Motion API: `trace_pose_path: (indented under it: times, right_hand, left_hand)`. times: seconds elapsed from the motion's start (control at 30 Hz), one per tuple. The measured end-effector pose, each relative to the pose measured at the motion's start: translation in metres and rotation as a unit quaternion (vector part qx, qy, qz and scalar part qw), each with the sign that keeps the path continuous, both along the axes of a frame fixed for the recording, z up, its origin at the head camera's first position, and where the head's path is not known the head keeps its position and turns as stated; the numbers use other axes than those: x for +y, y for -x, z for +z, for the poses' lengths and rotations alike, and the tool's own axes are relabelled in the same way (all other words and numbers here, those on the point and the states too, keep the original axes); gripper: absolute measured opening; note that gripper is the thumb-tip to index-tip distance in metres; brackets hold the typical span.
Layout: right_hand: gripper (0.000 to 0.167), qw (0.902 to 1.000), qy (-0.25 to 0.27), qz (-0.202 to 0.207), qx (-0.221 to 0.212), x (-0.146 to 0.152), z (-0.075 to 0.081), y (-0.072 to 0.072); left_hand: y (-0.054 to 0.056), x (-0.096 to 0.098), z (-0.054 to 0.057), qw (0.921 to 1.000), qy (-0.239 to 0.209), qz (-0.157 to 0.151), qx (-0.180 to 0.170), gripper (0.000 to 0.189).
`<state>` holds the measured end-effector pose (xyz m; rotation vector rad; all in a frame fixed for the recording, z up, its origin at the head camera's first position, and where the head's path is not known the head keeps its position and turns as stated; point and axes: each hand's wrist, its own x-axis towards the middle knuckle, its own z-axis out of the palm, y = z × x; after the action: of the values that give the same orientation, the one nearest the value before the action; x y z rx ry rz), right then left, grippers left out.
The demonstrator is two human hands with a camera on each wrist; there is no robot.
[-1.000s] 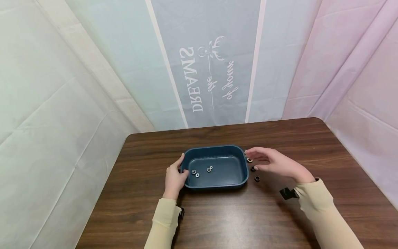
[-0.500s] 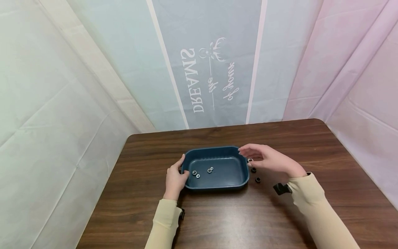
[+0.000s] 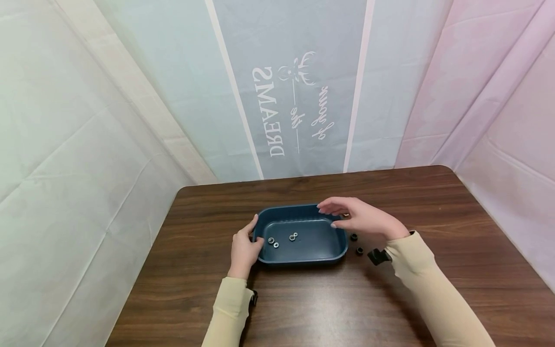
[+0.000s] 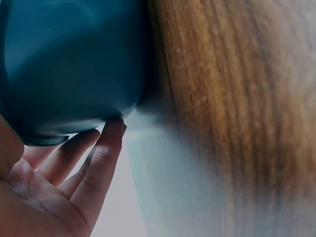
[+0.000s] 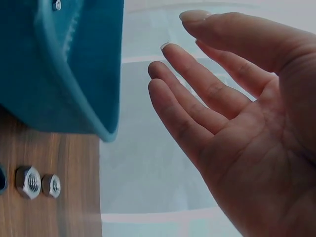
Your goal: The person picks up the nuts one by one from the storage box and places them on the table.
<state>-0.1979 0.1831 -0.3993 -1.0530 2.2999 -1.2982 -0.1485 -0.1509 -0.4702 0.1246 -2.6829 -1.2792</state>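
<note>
A dark blue rectangular tray (image 3: 303, 261) lies on the wooden table. My left hand (image 3: 244, 250) holds its left end, thumb over the rim and fingers along the outer wall; the left wrist view has those fingers (image 4: 98, 168) against the wall. Above the tray's right end is my right hand (image 3: 362, 217), fingers spread apart from the thumb with nothing between them. Inside the tray are several small silver nuts, among them a larger nut (image 3: 270, 240) and a smaller nut (image 3: 276, 245). In the right wrist view, two silver hex nuts, a big nut (image 5: 28, 182) and a small nut (image 5: 51, 186), lie beside the tray.
Two dark nuts, a rear nut (image 3: 354, 237) and a front nut (image 3: 359, 251), rest on the table right of the tray. The brown table (image 3: 303, 303) reaches back to a printed cloth backdrop (image 3: 299, 106), with pale cloth walls on both sides.
My right hand has moved left and slightly up, from beside the nuts on the table to over the tray's right end. My left hand and the tray stay in place.
</note>
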Motion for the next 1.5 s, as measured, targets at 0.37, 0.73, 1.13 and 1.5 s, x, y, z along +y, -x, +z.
trace_pose_path:
  times: [0.37,0.73,1.13,1.5]
  right_hand:
    - [0.048,0.9997,-0.005,0.022,0.013,-0.025,-0.001,0.013]
    - [0.047,0.9991,-0.01,0.037,0.018,-0.045,-0.005,0.025]
    - [0.046,0.9972,-0.015,0.066,0.031,-0.063,-0.007,0.035]
    - [0.048,0.996,-0.022,0.084,0.019,-0.077,-0.018,0.045]
  left_hand:
    - [0.0,0.0,0.0,0.9999,0.003,0.007,-0.01,0.068]
    - [0.0,-0.001,0.0,1.0,-0.006,0.002,-0.006,0.068]
    - [0.0,0.0,0.001,0.9998,-0.01,0.001,-0.015,0.067]
    - [0.002,0.0,0.003,0.9997,-0.008,0.004,-0.021,0.067]
